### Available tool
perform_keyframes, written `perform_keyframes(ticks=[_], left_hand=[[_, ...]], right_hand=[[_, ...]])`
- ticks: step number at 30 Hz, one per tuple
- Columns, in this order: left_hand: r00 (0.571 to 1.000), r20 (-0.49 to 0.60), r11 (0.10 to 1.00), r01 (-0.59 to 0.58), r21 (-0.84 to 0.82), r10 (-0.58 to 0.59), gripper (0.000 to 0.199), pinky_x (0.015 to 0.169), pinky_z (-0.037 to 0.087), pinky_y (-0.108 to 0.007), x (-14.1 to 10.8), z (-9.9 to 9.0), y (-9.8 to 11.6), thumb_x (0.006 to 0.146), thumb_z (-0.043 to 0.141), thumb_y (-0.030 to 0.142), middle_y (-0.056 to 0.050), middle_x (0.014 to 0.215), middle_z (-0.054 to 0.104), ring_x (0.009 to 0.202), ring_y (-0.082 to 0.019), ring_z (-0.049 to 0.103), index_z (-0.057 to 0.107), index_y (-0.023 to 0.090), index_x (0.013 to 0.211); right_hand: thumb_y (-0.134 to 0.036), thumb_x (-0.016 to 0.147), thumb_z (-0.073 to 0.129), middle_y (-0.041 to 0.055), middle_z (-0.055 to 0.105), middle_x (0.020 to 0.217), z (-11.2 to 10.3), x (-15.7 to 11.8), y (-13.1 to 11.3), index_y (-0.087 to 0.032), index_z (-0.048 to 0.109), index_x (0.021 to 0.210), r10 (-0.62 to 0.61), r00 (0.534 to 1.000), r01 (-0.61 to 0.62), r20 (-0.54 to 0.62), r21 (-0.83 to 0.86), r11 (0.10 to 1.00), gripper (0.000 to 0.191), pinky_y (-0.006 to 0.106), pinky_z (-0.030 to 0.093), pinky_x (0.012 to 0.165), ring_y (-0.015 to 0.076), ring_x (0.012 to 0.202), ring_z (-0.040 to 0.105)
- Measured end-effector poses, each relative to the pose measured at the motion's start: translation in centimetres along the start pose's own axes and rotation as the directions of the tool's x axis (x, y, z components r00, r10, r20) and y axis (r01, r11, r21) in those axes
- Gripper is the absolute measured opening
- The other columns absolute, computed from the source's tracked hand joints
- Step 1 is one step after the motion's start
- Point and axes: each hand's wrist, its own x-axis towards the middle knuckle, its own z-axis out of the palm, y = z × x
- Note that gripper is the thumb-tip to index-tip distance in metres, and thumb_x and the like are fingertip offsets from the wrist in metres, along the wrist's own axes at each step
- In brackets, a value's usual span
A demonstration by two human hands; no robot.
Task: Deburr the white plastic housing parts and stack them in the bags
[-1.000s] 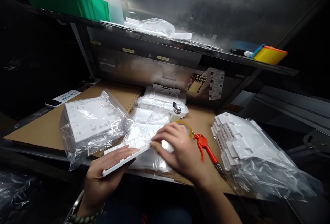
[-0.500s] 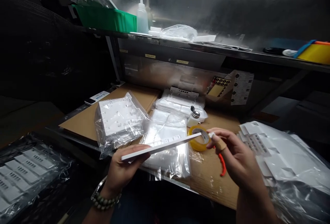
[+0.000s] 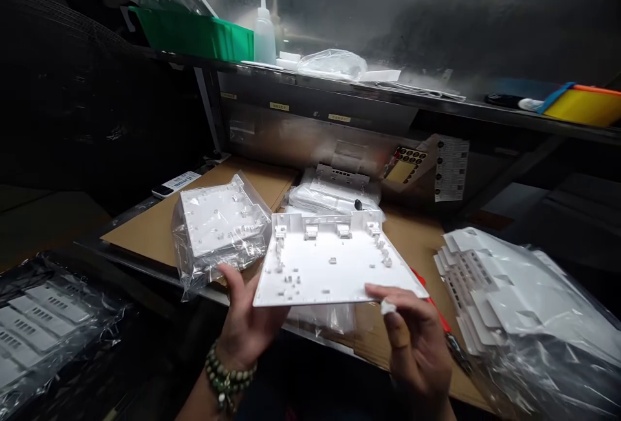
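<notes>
Apparently for balance, the white panel [image 3: 339, 277] was held clips-up above the counter's [image 3: 339, 347] front edge, with the left hand's [image 3: 255, 321] grip spread wide beneath one corner, thumb free, while the right hand's [image 3: 412, 327] grip pinched a white scrap [image 3: 387, 306], leaving one finger to steady the near edge.

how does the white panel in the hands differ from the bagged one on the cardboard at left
The white panel is bare; the bagged panel is inside a clear bag. The white panel is held up, right hand near one corner, left hand near another, while the bagged panel rests on the cardboard. Both are white with small raised parts.
</notes>
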Motion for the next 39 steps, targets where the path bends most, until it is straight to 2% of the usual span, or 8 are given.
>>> perform_keyframes(ticks=[2, 4, 7, 12, 23, 33, 36, 39], left_hand=[[0.955, 0.115, 0.862, 0.298, -0.411, -0.275, 0.076, 0.113, 0.046, -0.053, 0.9, 0.6, 0.6, 0.104, 0.012, 0.059, -0.022, 0.130, 0.070, 0.130, -0.034, 0.061, 0.059, 0.011, 0.140], [0.845, 0.259, 0.518, 0.500, -0.694, -0.468, 0.054, 0.117, 0.041, -0.056, 1.6, 1.0, 1.1, 0.103, 0.035, 0.038, -0.023, 0.125, 0.072, 0.130, -0.036, 0.061, 0.055, 0.004, 0.141], [0.805, 0.286, 0.389, 0.521, -0.760, -0.519, 0.061, 0.119, 0.037, -0.059, 2.1, 1.5, 1.6, 0.090, 0.047, 0.012, -0.020, 0.127, 0.072, 0.130, -0.036, 0.061, 0.043, 0.006, 0.151], [0.825, 0.273, 0.227, 0.425, -0.876, -0.494, 0.105, 0.119, 0.036, -0.061, 1.5, 3.2, 2.8, 0.062, 0.053, -0.003, -0.010, 0.142, 0.065, 0.131, -0.036, 0.059, 0.028, 0.024, 0.160], [0.843, 0.071, 0.428, 0.341, -0.837, -0.533, 0.087, 0.118, 0.039, -0.057, -0.2, 4.5, 5.6, 0.088, 0.062, 0.004, -0.002, 0.142, 0.065, 0.127, -0.030, 0.063, 0.031, 0.053, 0.153], [0.862, 0.030, 0.482, 0.312, -0.819, -0.506, 0.089, 0.123, 0.027, -0.058, -0.3, 3.6, 5.4, 0.087, 0.059, -0.002, -0.002, 0.142, 0.066, 0.136, -0.030, 0.053, 0.031, 0.048, 0.155], [0.884, 0.042, 0.444, 0.274, -0.853, -0.465, 0.084, 0.125, 0.023, -0.053, -0.5, 1.9, 4.7, 0.090, 0.055, 0.000, -0.003, 0.147, 0.060, 0.139, -0.028, 0.049, 0.029, 0.042, 0.157], [0.950, 0.110, 0.232, 0.182, -0.956, -0.292, 0.070, 0.122, 0.029, -0.044, -0.8, -0.7, 3.2, 0.102, 0.041, 0.011, -0.002, 0.154, 0.049, 0.134, -0.024, 0.053, 0.016, 0.042, 0.159]], right_hand=[[-0.018, 0.101, 0.054, 0.0056, 0.075, 0.110, 0.0, -1.3, 0.3, -0.028, 0.061, 0.117, 0.030, 0.997, -0.031, 0.071, 0.003, 1.000, 0.021, 0.038, 0.062, 0.090, 0.0211, 0.107, 0.072], [-0.018, 0.101, 0.053, 0.0063, 0.074, 0.111, -0.2, -2.1, 0.3, -0.026, 0.063, 0.117, 0.137, 0.984, -0.137, 0.116, -0.007, 0.990, 0.020, 0.034, 0.065, 0.080, 0.0197, 0.093, 0.076], [-0.016, 0.100, 0.057, 0.0076, 0.069, 0.118, -0.2, -2.1, -0.8, -0.025, 0.067, 0.114, 0.210, 0.973, -0.206, 0.099, -0.053, 0.977, 0.020, 0.028, 0.065, 0.068, 0.0160, 0.081, 0.075], [-0.012, 0.093, 0.067, 0.0060, 0.069, 0.103, 1.9, -0.3, -4.5, -0.024, 0.071, 0.115, 0.017, 0.995, 0.003, 0.101, -0.198, 0.980, 0.026, 0.024, 0.061, 0.073, 0.0172, 0.092, 0.070], [-0.011, 0.093, 0.065, 0.0080, 0.069, 0.094, 7.3, 0.1, -6.2, -0.015, 0.071, 0.109, -0.048, 0.962, 0.098, 0.267, -0.176, 0.979, 0.017, 0.025, 0.057, 0.073, 0.0165, 0.080, 0.069], [-0.014, 0.095, 0.065, 0.0085, 0.070, 0.097, 7.7, -0.5, -6.0, -0.016, 0.071, 0.111, -0.018, 0.967, 0.067, 0.254, -0.184, 0.981, 0.017, 0.026, 0.057, 0.077, 0.0170, 0.085, 0.069], [-0.014, 0.094, 0.065, 0.0067, 0.069, 0.093, 6.0, -0.2, -5.1, -0.017, 0.073, 0.106, 0.027, 0.973, 0.032, 0.227, -0.251, 0.968, 0.014, 0.026, 0.056, 0.076, 0.0164, 0.083, 0.068], [-0.013, 0.094, 0.065, 0.0048, 0.068, 0.096, 1.5, 0.3, -3.8, -0.020, 0.074, 0.106, 0.090, 0.996, -0.085, -0.003, -0.356, 0.931, 0.016, 0.025, 0.055, 0.076, 0.0149, 0.085, 0.067]])
